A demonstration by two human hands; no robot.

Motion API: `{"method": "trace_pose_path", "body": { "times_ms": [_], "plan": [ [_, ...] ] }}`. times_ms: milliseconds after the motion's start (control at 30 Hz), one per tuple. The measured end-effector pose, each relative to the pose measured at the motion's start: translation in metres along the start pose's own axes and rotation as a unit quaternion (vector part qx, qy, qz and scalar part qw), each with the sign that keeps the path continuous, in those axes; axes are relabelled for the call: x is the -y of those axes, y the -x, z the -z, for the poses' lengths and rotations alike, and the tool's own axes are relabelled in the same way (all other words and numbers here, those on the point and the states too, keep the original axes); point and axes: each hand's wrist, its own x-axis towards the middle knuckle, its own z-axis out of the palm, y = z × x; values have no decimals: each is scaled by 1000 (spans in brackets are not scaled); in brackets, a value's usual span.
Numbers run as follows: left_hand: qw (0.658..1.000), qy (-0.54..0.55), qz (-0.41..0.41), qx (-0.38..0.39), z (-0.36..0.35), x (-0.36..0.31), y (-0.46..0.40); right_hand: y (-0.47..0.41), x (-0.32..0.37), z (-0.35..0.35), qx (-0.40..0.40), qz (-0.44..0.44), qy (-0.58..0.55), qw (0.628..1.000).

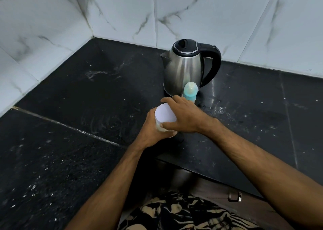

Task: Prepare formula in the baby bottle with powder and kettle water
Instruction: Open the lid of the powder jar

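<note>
Both my hands grasp the white-lidded translucent plastic container (164, 119) — left hand (152, 130) round its body, right hand (183, 115) curled over the lid.

Tub (163, 115): body mostly covered by left hand (152, 130) and right hand (185, 116); only the white lid and a sliver of wall show, contents can't be told. Bottle (190, 91): lower part hidden behind the right hand's fingers, so fill level unreadable; it also blocks part of the kettle (183, 67) base. Both forearms and the patterned clothing (183, 212) are cut off by the bottom edge, counter (70, 107) by the left and right edges.
</note>
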Motion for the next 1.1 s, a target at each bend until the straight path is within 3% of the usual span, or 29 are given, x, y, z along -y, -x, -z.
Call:
{"method": "trace_pose_path", "body": {
  "times_ms": [167, 333, 533, 733, 1100],
  "plan": [
    [1000, -12, -8, 0, 1, 3, -1, 1, -2, -3, 56, 50, -58, 995],
    [1000, 8, -11, -12, 2, 1, 2, -1, -2, -2, -19, 5, 2, 1000],
    [1000, 4, -21, -5, 2, 4, 3, -2, -4, -1, 52, 53, -95, 993],
    [999, 20, -28, 5, 3, -2, 3, -2, -2, -5, -9, 19, 12, 1000],
    [998, 26, -53, 10, 2, -3, 3, 3, -12, 1, -11, 55, -128, 990]
  ]
}}
